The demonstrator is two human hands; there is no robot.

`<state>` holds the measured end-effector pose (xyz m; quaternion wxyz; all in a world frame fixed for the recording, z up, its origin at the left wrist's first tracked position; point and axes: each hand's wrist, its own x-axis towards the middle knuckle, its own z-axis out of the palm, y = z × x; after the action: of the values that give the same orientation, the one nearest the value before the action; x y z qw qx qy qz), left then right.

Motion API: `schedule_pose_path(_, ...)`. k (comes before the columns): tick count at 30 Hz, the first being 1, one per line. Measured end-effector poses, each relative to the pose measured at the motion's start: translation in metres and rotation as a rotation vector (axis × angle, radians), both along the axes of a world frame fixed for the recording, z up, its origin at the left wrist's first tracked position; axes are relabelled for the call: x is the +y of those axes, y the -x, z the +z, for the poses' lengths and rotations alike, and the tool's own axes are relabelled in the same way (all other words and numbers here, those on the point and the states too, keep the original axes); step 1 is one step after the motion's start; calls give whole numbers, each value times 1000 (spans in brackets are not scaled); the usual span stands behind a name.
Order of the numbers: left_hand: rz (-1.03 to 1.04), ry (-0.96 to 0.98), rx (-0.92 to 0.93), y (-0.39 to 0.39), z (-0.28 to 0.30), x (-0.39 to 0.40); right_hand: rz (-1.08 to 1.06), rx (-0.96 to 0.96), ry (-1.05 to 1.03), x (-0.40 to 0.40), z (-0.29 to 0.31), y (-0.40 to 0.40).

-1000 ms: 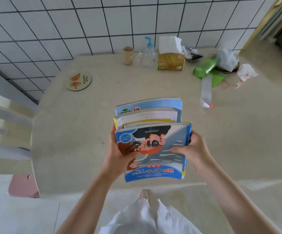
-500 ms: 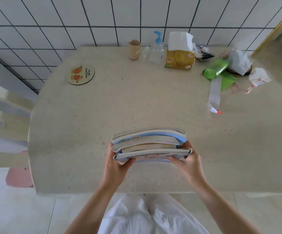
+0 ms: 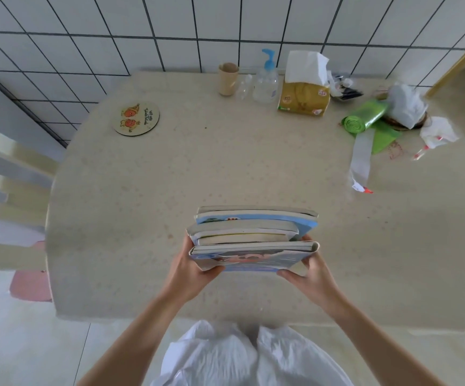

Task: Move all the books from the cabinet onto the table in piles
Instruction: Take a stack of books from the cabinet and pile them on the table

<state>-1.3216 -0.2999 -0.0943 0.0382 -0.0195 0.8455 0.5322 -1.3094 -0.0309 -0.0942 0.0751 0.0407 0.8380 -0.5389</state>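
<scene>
A stack of several thin books (image 3: 253, 235) with blue and white covers is held upright on edge over the near part of the beige table (image 3: 147, 196), the page edges facing up toward me. My left hand (image 3: 189, 271) grips the stack's left end, thumb on the nearest cover. At the right end, my right hand (image 3: 309, 274) grips it with fingers wrapped behind. Whether the stack's lower edge touches the tabletop is hidden. The cabinet is out of view.
Along the tiled wall stand a tan cup (image 3: 228, 79), a pump bottle (image 3: 266, 79) and a tissue box (image 3: 303, 98). A round coaster (image 3: 136, 118) lies far left. A green bag roll (image 3: 365, 117) and crumpled wrappers (image 3: 437, 132) sit far right. A chair (image 3: 5, 190) stands left of the table.
The books, first tilted with the front cover toward me, have been turned up on edge and carried lower over the table's near part. Both hands kept their grip.
</scene>
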Motion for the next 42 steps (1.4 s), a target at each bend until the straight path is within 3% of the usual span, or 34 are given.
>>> schedule_pose_path(9, -23, 11, -71, 11, -5, 0, -38, 15, -45, -3, -6, 11)
schedule_pose_path(20, 54, -483, -290, 57, 20, 7, -27, -182, 62, -9, 31, 72)
schedule_pose_path(23, 159, -415, -350, 83, 20, 4, -77, -326, 186, -12, 41, 104)
schedule_pose_path(30, 374, -363, -657, 129, 11, 12, -239, -755, 250, -26, 20, 162)
schedule_pose_path(42, 393, -214, -721, 147, -14, 13, -232, -790, 192, -31, -20, 173)
